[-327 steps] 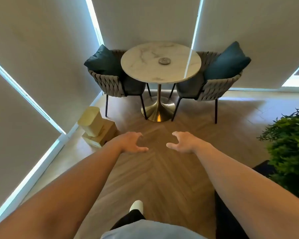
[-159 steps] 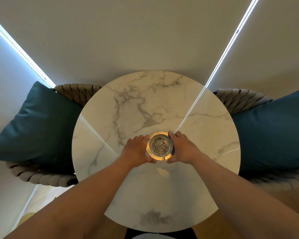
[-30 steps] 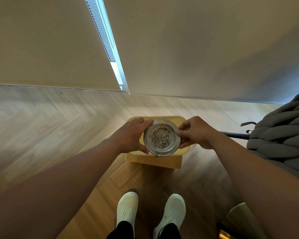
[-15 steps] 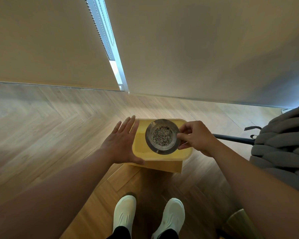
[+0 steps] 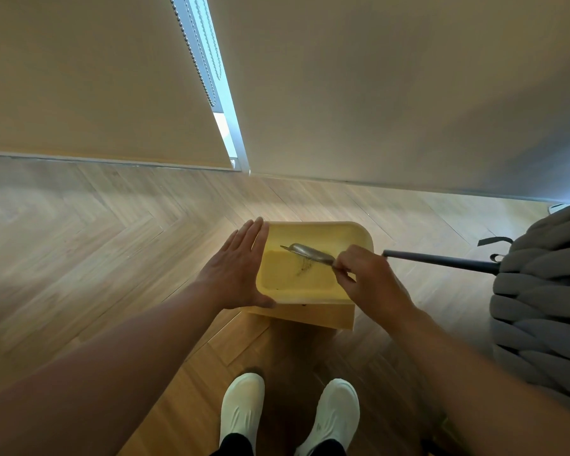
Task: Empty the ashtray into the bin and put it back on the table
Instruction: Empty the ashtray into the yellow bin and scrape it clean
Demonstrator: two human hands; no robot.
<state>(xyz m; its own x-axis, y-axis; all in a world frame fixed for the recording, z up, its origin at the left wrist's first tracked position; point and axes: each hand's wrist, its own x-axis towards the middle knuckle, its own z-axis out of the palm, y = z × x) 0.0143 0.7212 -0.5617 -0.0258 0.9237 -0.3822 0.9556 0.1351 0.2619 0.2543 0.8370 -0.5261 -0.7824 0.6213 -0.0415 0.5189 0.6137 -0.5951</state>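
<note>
A yellow bin (image 5: 320, 231) stands on the wooden floor in front of my feet. Over its opening my right hand (image 5: 367, 278) grips the rim of the round metal ashtray (image 5: 308, 252), which is tipped on edge toward the left. A dark streak of ash (image 5: 305, 267) falls from it into the bin. My left hand (image 5: 239, 269) is flat with fingers straight, its palm against the bin's left side and the thumb at the near corner. The table is out of sight.
A grey woven chair (image 5: 543, 291) with a dark metal leg (image 5: 441, 260) is close on the right. Roller blinds (image 5: 96, 77) with a bead chain (image 5: 195, 57) hang down to the floor just behind the bin. My white shoes (image 5: 244, 409) are just short of the bin.
My right hand has tipped the ashtray from level onto its edge, and ash now pours into the bin. My left hand stays against the bin's left side.
</note>
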